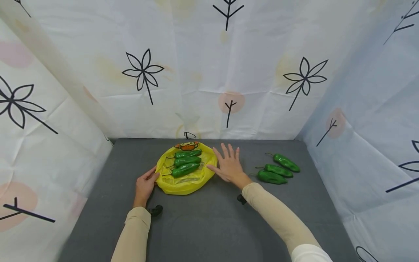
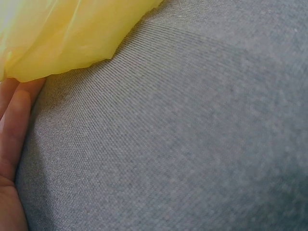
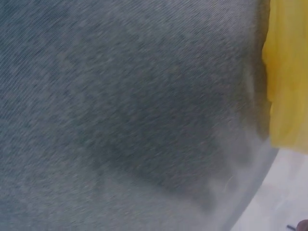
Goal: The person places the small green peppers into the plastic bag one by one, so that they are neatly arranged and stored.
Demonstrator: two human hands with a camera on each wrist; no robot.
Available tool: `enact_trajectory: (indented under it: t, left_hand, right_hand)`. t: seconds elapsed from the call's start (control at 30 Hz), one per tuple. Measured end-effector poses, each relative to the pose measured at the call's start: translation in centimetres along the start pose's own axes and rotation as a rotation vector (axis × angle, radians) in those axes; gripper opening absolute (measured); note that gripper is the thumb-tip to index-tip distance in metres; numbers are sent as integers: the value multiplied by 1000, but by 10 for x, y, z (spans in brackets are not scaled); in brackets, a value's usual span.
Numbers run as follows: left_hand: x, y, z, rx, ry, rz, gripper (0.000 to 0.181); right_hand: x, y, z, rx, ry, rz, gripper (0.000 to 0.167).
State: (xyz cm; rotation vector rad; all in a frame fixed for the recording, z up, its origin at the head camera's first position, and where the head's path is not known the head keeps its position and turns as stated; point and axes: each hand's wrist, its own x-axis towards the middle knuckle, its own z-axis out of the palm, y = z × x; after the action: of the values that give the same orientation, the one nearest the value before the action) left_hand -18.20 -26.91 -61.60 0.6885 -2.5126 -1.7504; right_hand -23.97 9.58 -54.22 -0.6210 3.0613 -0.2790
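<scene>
A yellow plastic bag [image 1: 180, 187] with an orange cartoon print at its far edge lies spread in a round shape on the table. Three long green peppers [image 1: 187, 161] with stems lie in it, side by side. At the bag's left edge, my left hand [image 1: 144, 187] pinches the plastic; in the left wrist view its fingers [image 2: 14, 125] run under the yellow edge. My right hand [image 1: 229, 165] is spread wide beside the bag's right edge, with nothing held. Whether its fingertips touch the plastic is hard to tell.
Three more green peppers [image 1: 275, 169] lie grouped on the grey table [image 1: 203, 225], right of my right hand. White printed cloth [image 1: 196, 72] hangs behind the table and along both sides.
</scene>
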Motion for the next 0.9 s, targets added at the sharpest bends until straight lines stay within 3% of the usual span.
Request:
enact_trajectory:
  t: [0.4,0.9]
  left_hand:
    - [-1,0,-2,-3,-1,20,51]
    - [-2,1,1,0,5,10,49]
  right_hand:
    - [-9,22,7,-39,-15,59,87]
    - [-36,54,4,-44,9,90,102]
